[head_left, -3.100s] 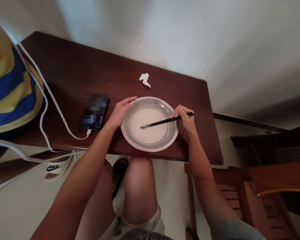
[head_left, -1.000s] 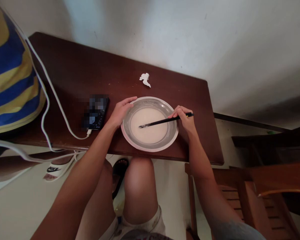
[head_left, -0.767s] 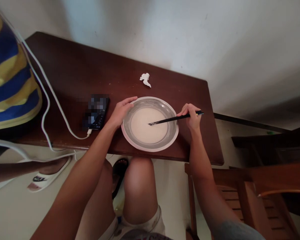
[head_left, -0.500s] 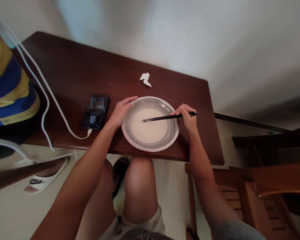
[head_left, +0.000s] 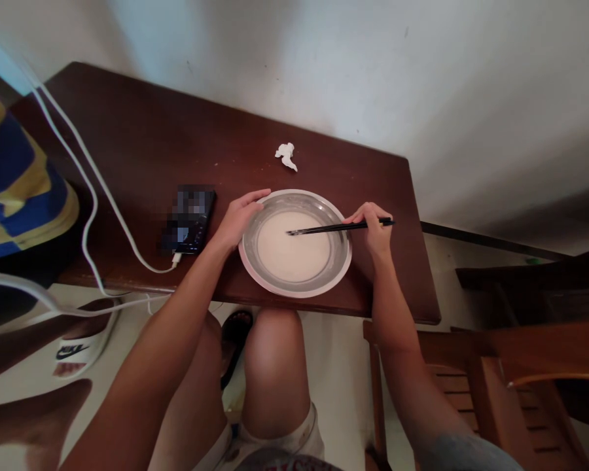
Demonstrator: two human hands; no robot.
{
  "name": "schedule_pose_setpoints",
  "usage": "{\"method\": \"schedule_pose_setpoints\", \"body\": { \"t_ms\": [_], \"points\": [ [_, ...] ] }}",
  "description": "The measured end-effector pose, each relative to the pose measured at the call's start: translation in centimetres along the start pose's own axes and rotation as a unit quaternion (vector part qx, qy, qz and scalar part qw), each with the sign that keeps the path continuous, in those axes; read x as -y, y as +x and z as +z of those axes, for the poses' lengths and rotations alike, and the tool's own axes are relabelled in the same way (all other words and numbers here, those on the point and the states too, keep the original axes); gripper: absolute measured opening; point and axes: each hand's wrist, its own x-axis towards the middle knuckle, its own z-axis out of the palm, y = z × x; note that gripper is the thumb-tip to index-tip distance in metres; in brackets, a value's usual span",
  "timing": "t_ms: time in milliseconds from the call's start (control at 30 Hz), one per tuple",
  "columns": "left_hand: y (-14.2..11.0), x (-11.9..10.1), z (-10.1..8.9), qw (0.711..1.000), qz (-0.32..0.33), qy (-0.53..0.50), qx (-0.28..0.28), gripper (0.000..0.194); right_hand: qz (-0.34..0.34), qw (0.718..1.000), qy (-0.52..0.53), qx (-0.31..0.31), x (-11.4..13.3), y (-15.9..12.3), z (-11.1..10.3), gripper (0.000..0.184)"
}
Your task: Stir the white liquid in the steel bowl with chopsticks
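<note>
A round metal bowl (head_left: 341, 265) stands near the front edge of the dark wooden table. Creamy white batter (head_left: 294, 258) covers its bottom. My left hand (head_left: 240, 219) grips the bowl's left rim, thumb on the rim and fingers round the outside. Black chopsticks (head_left: 324, 229) are pinched in my right hand (head_left: 374, 226) at the bowl's right side. Their whitened tips reach the middle of the batter, close together.
Behind the bowl lies a crumpled white tissue (head_left: 286, 156) on the table (head_left: 142, 124). A phone (head_left: 191, 222) with a white charging cable (head_left: 127, 235) is at left. Another person in a striped shirt (head_left: 19, 170) sits far left. A wooden chair (head_left: 471, 392) stands at right.
My right hand and the chopsticks have shifted slightly to the right, the tips moving with them. My left hand stays on the rim. The other person's legs have moved at lower left.
</note>
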Motion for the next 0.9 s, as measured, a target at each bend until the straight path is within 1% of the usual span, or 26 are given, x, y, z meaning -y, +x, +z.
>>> {"method": "schedule_pose_setpoints", "body": {
  "t_ms": [67, 100, 200, 267, 333, 433, 500, 533, 667, 700, 733, 800, 867, 900],
  "points": [
    [0.02, 0.04, -0.04, 1.000, 0.000, 0.000, 0.001, 0.055, -0.010, 1.000, 0.017, -0.016, -0.14, 0.08, -0.22, 0.049],
    [0.03, 0.07, -0.07, 1.000, 0.001, 0.001, 0.002, 0.055, -0.012, 1.000, 0.025, -0.006, -0.21, 0.06, -0.25, 0.050],
    [0.06, 0.16, -0.15, 1.000, 0.005, 0.006, 0.003, 0.055, 0.004, 0.997, 0.026, 0.066, -0.19, -0.20, 0.10, 0.047],
    [0.09, 0.20, -0.17, 1.000, 0.004, 0.007, 0.003, 0.055, 0.018, 0.995, 0.012, 0.096, 0.03, -0.34, 0.42, 0.043],
    [0.12, 0.22, -0.14, 1.000, 0.003, 0.006, 0.001, 0.056, 0.022, 0.996, -0.003, 0.081, 0.28, -0.32, 0.52, 0.041],
    [0.14, 0.21, -0.09, 1.000, 0.001, 0.006, -0.001, 0.056, 0.011, 1.000, -0.002, 0.006, 0.30, -0.06, 0.20, 0.046],
    [0.11, 0.16, -0.08, 1.000, 0.002, 0.009, 0.001, 0.057, 0.002, 1.000, 0.017, -0.012, 0.08, 0.05, -0.03, 0.051],
    [0.09, 0.13, -0.09, 1.000, 0.002, 0.011, 0.002, 0.057, 0.002, 1.000, 0.025, -0.003, -0.04, 0.03, -0.05, 0.052],
    [0.02, 0.09, -0.13, 1.000, 0.005, 0.014, 0.003, 0.055, 0.019, 0.996, 0.010, 0.083, -0.13, -0.28, 0.34, 0.047],
    [0.01, 0.09, -0.13, 1.000, 0.007, 0.014, 0.003, 0.055, 0.021, 0.996, 0.001, 0.089, -0.05, -0.32, 0.43, 0.045],
    [0.01, 0.09, -0.13, 1.000, 0.008, 0.013, 0.002, 0.055, 0.020, 0.996, -0.005, 0.083, 0.04, -0.32, 0.47, 0.043],
    [-0.01, 0.07, -0.11, 1.000, 0.007, 0.011, 0.001, 0.056, 0.010, 0.999, -0.004, 0.038, 0.17, -0.21, 0.33, 0.043],
    [-0.04, 0.02, -0.08, 1.000, 0.004, 0.009, 0.002, 0.057, -0.004, 1.000, 0.009, -0.012, 0.15, -0.06, 0.03, 0.047],
    [-0.07, -0.02, -0.08, 1.000, 0.004, 0.009, 0.002, 0.057, -0.009, 1.000, 0.017, -0.021, 0.09, -0.03, -0.09, 0.049]
  ]
}}
